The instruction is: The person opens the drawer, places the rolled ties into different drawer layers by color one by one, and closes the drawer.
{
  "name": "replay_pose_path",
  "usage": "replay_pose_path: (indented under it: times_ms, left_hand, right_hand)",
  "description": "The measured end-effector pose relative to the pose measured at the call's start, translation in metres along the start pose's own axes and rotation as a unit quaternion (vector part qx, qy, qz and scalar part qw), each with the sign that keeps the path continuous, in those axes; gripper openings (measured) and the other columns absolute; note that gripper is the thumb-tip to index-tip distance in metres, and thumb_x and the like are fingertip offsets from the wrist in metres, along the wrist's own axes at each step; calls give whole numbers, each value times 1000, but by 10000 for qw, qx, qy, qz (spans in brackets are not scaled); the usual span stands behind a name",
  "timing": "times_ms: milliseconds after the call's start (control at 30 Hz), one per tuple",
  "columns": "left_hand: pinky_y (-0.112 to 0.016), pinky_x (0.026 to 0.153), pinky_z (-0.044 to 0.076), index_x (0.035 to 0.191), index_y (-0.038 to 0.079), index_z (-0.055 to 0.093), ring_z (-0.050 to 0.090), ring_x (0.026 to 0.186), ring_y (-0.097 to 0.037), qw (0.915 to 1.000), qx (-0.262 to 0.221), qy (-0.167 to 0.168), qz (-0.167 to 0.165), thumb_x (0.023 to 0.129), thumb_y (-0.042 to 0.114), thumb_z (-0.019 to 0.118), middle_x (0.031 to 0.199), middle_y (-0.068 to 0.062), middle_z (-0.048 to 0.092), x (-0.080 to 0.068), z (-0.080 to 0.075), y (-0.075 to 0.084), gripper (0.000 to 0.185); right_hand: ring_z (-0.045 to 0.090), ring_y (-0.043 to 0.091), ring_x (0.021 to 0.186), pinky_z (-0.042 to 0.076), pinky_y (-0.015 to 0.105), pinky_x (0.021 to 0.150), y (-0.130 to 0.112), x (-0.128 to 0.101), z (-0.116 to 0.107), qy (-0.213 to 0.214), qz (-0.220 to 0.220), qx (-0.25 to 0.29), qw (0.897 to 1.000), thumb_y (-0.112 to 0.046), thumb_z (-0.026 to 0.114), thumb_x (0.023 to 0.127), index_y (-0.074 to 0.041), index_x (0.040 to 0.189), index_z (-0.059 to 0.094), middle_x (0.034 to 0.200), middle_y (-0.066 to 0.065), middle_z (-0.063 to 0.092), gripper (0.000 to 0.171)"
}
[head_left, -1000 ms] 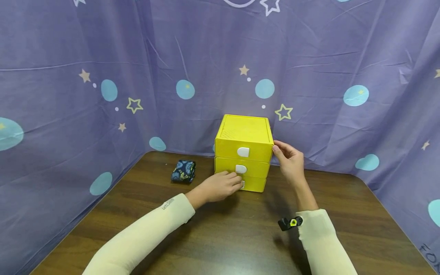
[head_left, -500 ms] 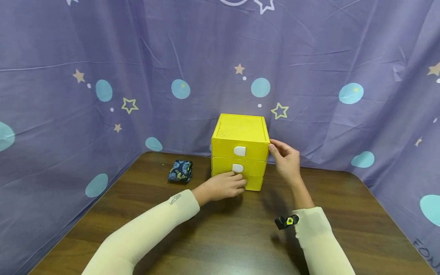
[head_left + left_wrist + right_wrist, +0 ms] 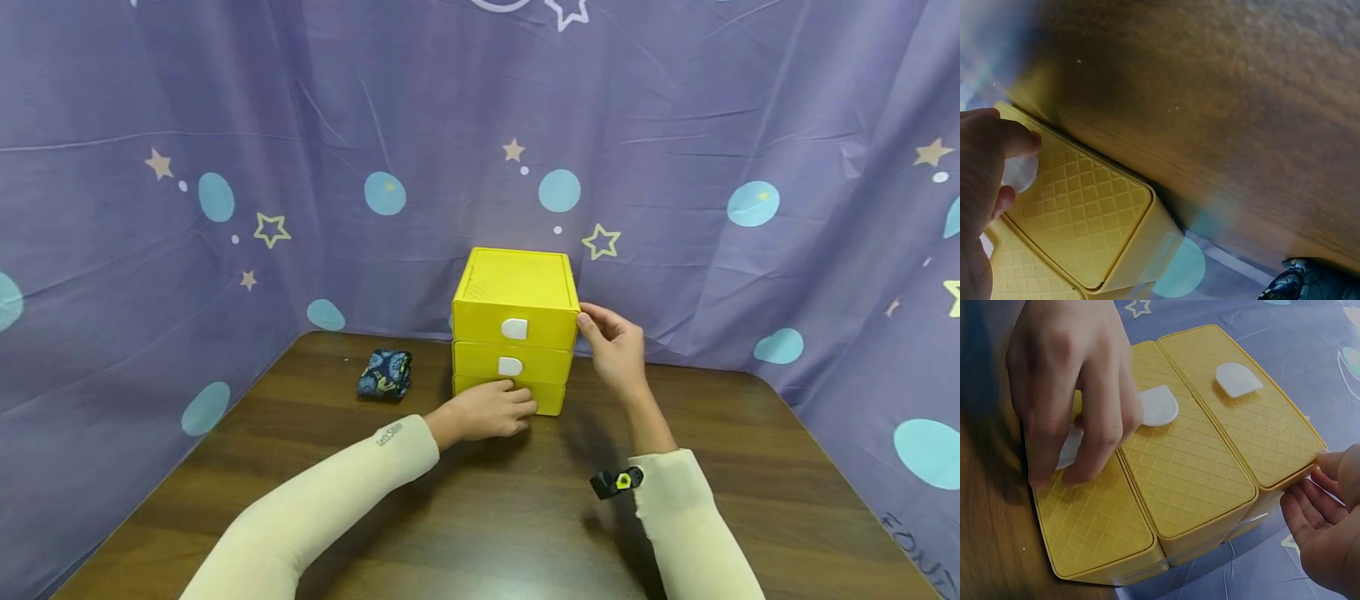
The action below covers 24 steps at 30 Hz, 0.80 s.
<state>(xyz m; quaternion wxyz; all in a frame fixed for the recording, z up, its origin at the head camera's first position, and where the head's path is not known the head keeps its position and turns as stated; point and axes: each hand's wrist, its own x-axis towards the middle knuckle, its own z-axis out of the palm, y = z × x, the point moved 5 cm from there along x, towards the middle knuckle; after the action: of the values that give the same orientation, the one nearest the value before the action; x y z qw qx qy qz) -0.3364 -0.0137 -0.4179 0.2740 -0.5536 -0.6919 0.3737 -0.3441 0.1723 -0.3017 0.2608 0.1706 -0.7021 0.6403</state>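
Observation:
A yellow drawer unit [image 3: 517, 279] with three stacked drawers stands at the back of the table, all its drawers flush. Low on its front, my left hand [image 3: 491, 410] has its fingers and thumb about the white handle [image 3: 1020, 173] of the bottom drawer [image 3: 1085, 206]. Part of that handle shows between the fingers in the right wrist view. My right hand [image 3: 618, 346] holds the unit's upper right front edge, thumb at the front and fingers along the side, as the right wrist view shows.
A folded dark blue patterned cloth [image 3: 385, 374] lies on the table left of the unit. The brown wooden table [image 3: 480, 533] reaches toward me. A purple curtain [image 3: 420, 108] with stars and dots hangs close behind the unit.
My left hand has shifted right against the bottom drawer, covering its handle in the head view. The right hand keeps its place on the unit. The head view has turned slightly right.

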Motion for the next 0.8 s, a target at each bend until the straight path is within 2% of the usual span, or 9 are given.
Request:
replay_pose_path:
  times_ms: [233,500,667,800]
  left_hand:
    - [-32,84,47,116,35,72,49,111,-17,9997,175,-159,44,104,29,60,121,6,55,2,4,2,19]
    - [-31,87,46,113,36,73,50,111,-15,9991,393,-117,98,104,25,56,120,8,58,9,7,2,22]
    - [-30,83,47,109,33,75,53,108,-14,9980,602,33,182,104,24,55,115,8,59,9,6,1,23]
    - [-29,80,47,102,32,78,54,106,-15,9980,589,99,203,103,25,55,113,7,61,8,5,2,23]
  right_hand:
    - [69,8,92,56,17,85,32,9,-2,124,-69,89,9999,-12,70,99,5,122,72,115,23,72,29]
    - [69,9,91,56,17,84,31,8,-2,137,44,73,9999,-12,70,99,5,122,72,113,21,73,29]
    - [68,9,91,56,15,84,33,11,-2,106,157,58,9998,-8,68,99,7,124,70,115,24,72,29]
    - [68,10,90,56,15,83,32,12,-1,77,160,36,9998,-5,67,99,10,124,69,115,25,71,29]
